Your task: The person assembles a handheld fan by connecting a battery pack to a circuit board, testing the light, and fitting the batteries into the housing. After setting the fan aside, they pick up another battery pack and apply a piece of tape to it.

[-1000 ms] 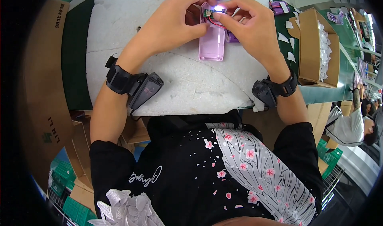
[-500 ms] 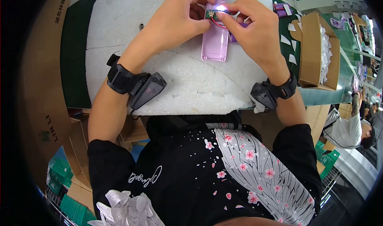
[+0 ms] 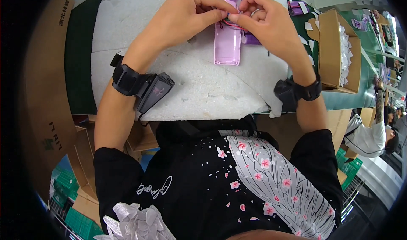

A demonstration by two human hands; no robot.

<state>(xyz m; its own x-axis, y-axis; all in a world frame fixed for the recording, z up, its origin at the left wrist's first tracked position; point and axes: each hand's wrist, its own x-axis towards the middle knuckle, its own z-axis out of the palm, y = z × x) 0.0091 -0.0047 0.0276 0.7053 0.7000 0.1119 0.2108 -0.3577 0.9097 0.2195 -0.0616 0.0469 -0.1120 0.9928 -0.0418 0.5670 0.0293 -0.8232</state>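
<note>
White foam pad [image 3: 203, 87] on green bench: lilac handheld fan body [image 3: 227, 43], long axis running away from the person. Left hand [image 3: 182, 17] and right hand [image 3: 267, 22] meet directly over its far end, equally near, fingertips pinched on small red wires [image 3: 234, 23].

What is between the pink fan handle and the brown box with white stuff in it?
In the head view, the right hand sits between the pink fan handle and the brown box, with a small purple part and bare white foam pad.
</note>
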